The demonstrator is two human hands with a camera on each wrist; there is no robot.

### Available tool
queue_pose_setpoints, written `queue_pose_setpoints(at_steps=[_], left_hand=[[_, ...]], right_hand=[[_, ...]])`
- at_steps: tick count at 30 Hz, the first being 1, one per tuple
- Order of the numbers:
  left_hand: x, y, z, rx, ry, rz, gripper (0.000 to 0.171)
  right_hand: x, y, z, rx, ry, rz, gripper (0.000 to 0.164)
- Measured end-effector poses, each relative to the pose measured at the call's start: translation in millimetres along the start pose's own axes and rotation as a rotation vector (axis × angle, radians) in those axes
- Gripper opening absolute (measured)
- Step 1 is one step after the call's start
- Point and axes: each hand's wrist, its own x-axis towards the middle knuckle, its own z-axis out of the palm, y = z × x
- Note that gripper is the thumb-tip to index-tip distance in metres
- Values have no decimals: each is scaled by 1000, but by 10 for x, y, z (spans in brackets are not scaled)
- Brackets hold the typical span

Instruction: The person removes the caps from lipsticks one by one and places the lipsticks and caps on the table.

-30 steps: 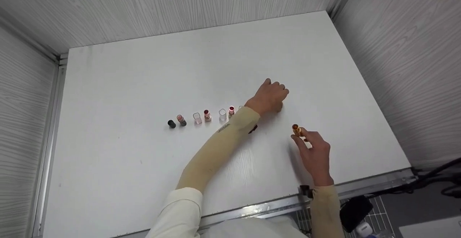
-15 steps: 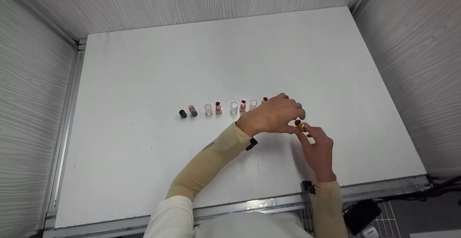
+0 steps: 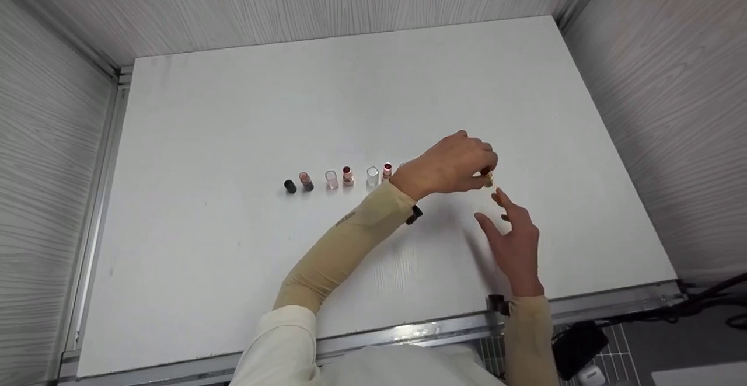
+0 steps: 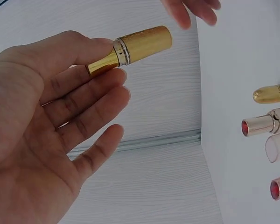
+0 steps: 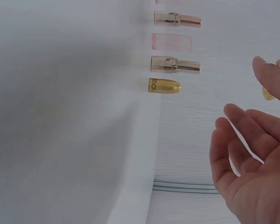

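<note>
My left hand [image 3: 452, 164] pinches a gold lipstick tube [image 4: 144, 44] between thumb and index finger, above the table. Its other fingers are spread loosely in the left wrist view. Just below the tube, my right hand [image 3: 515, 249] has thumb and fingers apart, with nothing between them. Standing on the table is a rounded gold cap [image 5: 164, 86]; in the head view the left hand hides it. Beside the cap stands an uncapped rose-gold lipstick [image 5: 175, 64], then a clear pinkish cap [image 5: 171, 42].
The row on the white table [image 3: 233, 123] continues leftward: a red lipstick [image 3: 387, 170], a clear cap [image 3: 372, 177], another red lipstick [image 3: 348, 176], a pinkish clear cap [image 3: 331, 180], a dark-based lipstick [image 3: 306, 181] and a black cap [image 3: 290, 186]. Wood-grain panels [image 3: 292, 6] enclose the table.
My left hand came back toward the right hand and took the gold lipstick tube from it, then moved slightly away. The right hand's fingers have let go and parted.
</note>
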Motion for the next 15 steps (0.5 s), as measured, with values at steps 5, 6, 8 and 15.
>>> queue_pose_setpoints(at_steps=[5, 6, 8, 15], left_hand=[[413, -153, 231, 39, -3, -60, 14], [486, -183, 298, 48, -1, -71, 14], [614, -233, 432, 65, -5, -90, 16], [861, -297, 709, 154, -95, -161, 14]], right_hand=[[-42, 47, -94, 7, 6, 74, 58], [-47, 55, -110, 7, 7, 80, 58], [-55, 74, -139, 8, 7, 93, 56], [-88, 133, -239, 14, 22, 109, 52]])
